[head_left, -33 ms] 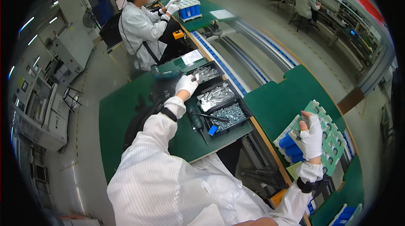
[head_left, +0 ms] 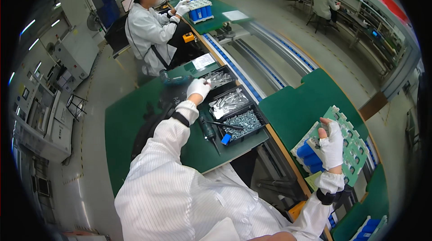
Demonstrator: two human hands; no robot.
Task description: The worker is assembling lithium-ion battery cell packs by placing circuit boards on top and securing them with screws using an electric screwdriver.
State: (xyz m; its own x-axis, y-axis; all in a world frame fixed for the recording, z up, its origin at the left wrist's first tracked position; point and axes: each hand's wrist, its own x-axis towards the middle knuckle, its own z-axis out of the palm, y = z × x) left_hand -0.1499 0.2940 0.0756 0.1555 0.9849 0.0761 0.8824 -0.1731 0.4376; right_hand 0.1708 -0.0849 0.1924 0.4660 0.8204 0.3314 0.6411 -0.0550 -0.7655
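Note:
My left hand (head_left: 198,89), in a white glove with bare fingertips, reaches to the near edge of the far black bin of small metal pieces (head_left: 218,79). Its fingers are drawn together at the tips; what they pinch is too small to make out. On the right, my right hand (head_left: 332,147), gloved the same way, lies over a tilted battery pack (head_left: 354,154) of blue cells (head_left: 309,154) under a pale green holder plate. Thumb and a finger stand apart with nothing visible between them; the other fingers are partly hidden.
Nearer bins hold clear-bagged metal strips (head_left: 230,103) and screws (head_left: 245,121), with a black pen-like tool across. A power screwdriver (head_left: 208,129) lies beside them, another (head_left: 175,79) farther back. Conveyor rails (head_left: 234,67) run alongside. A co-worker (head_left: 150,29) handles another battery pack (head_left: 200,10).

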